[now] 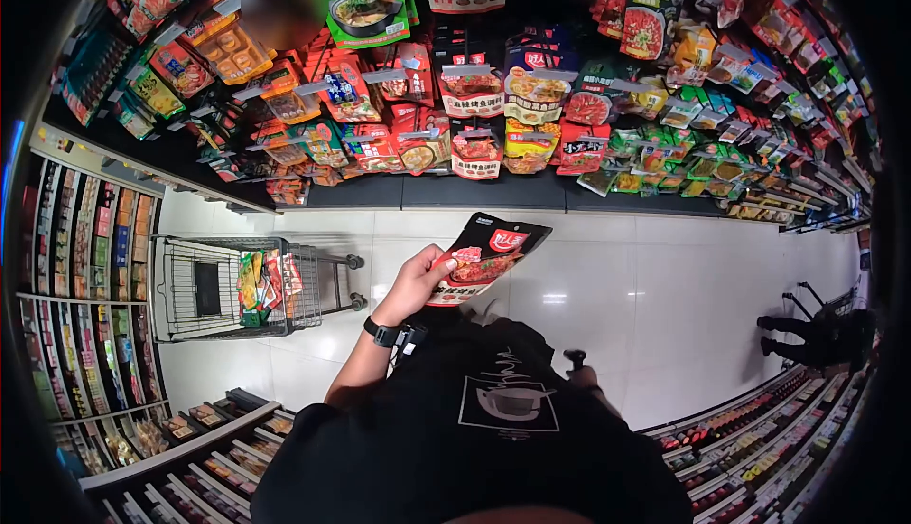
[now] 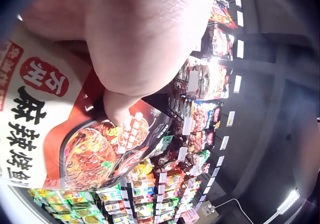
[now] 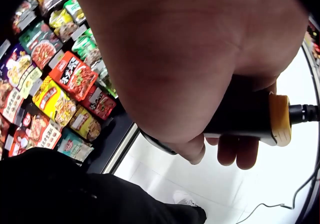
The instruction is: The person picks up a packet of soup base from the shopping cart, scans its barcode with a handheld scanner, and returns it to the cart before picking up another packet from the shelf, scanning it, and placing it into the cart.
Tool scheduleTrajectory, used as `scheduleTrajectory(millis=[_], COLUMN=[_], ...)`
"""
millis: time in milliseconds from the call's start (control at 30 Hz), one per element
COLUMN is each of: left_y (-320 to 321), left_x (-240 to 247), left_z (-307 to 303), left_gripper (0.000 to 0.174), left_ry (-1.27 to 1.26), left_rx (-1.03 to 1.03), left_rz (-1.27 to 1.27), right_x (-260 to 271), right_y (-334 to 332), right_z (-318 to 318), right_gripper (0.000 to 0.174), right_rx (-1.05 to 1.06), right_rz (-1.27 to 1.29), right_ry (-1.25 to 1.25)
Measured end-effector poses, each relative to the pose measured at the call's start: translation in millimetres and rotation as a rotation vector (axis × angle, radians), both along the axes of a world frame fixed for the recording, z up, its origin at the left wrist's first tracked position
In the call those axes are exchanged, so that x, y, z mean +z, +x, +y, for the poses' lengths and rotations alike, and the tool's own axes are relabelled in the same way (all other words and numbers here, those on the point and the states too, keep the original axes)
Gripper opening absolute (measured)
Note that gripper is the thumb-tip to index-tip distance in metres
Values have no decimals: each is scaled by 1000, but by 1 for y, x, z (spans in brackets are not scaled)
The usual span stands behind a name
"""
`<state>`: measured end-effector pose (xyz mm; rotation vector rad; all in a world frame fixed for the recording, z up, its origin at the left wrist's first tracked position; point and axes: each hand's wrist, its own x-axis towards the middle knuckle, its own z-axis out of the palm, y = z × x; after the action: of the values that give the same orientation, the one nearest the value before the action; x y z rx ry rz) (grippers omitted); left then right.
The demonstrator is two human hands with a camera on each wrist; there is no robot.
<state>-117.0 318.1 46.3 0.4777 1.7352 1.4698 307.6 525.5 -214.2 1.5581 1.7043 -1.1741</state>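
Observation:
My left hand [image 1: 415,285] grips a black, red and cream pouch of grilled-fish seasoning [image 1: 495,251] in front of my body, its printed front turned up. The thumb lies across that front, over the food picture, in the left wrist view, while the other fingers are hidden behind the pouch. Down by my right side, my right hand [image 3: 185,69] has its fingers curled round a black handheld device [image 3: 240,116]. An orange end piece [image 3: 281,120] and a plugged-in cable [image 3: 302,114] show on this device.
A shelf rack [image 1: 484,194] of hanging seasoning pouches stands ahead. To the left, a wire shopping cart [image 1: 180,336] holds several packets [image 1: 269,287]. Shelves [image 1: 90,301] line the far left. A person in dark clothes [image 1: 821,339] stands at a cart on the right.

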Motion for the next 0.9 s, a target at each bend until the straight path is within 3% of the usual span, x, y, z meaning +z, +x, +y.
scheduleTrajectory(millis=[100,167,467,533,700,867,900], left_y=[2,-3,-56,-79,-130,-176,-186], left_x=[7,6,-12,-18,-27,-42,-70], left_z=[-5,-11,21,29,51,72,74], left_gripper=[18,17,15,15,15,12,13], left_ry=[-10,-12,83,112,184,215,193], left_rx=[78,109,257,243,192,108,50], left_rz=[-66,-50,-48,-68,-131,-194,-132], right_x=[-56,-48,137,170,248,243,243], right_y=[-26,-79,-323,-362,-431,-473,-479], right_z=[58,92,131,132,130,131,130], right_gripper=[23,23,23,25,30,28,28], right_rx=[-11,39,43,151,154,7,5], right_rz=[81,168,834,898,987,1043,1035], right_ry=[-33,-14,-139,-35,72,150,152])
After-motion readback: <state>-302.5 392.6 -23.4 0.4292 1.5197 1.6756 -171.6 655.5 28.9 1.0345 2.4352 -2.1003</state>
